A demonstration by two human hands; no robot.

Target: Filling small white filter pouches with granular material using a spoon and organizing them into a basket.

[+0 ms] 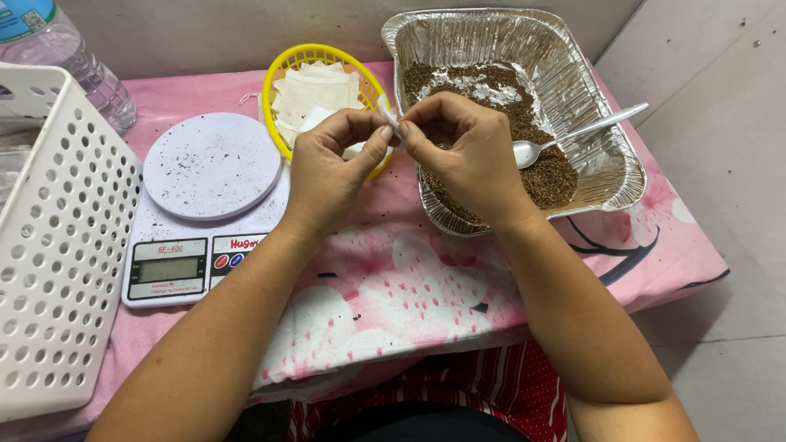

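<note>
Head view of a filling station on a counter (395,291) covered with pink floral cloth. At centre, the left hand (326,175) and right hand (469,157) meet, their fingers pinched together on a small white paper sachet (391,121), which is held in the air between the yellow basket (275,86) and the foil tray (618,178); whether its mouth is open cannot be told. At 12 o'clock from the hands, the basket holds a stack of blank white sachets (314,93). At 2 o'clock, the foil tray contains brown granules (548,176), with a metal spoon (581,132) resting in it, bowl down, handle over the far rim. At 9 o'clock stands a white kitchen scale (205,201), its round pan dusted with specks. At the far left are a perforated white basket (50,250) and a clear plastic bottle (65,54). For good handling, a light thumb-and-forefinger grip near the sachet's top edge probably serves best, separating the thin layers without tearing, with the work kept over the tray so loose grains fall back.
</note>
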